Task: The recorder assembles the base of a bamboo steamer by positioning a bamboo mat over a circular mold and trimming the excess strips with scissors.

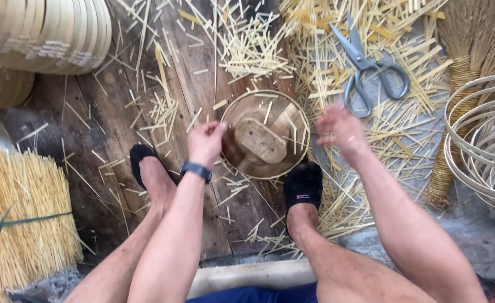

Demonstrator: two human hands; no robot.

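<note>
A round wooden form with a thin bamboo ring (264, 134) around it sits on the plank floor between my feet. My left hand (205, 141) pinches the ring's left rim with fingers closed on it. At the right rim my right hand (340, 128) is blurred, its fingers curled; whether it grips the ring or a thin strip is unclear. A dark wristband sits on my left wrist.
Grey scissors (371, 67) lie among cut bamboo strips (247, 45) at the upper right. Stacked bamboo hoops (45, 33) stand at top left, loose hoops (483, 146) at right, a tied bundle of sticks (23, 219) at lower left, a broom (460, 84) at right.
</note>
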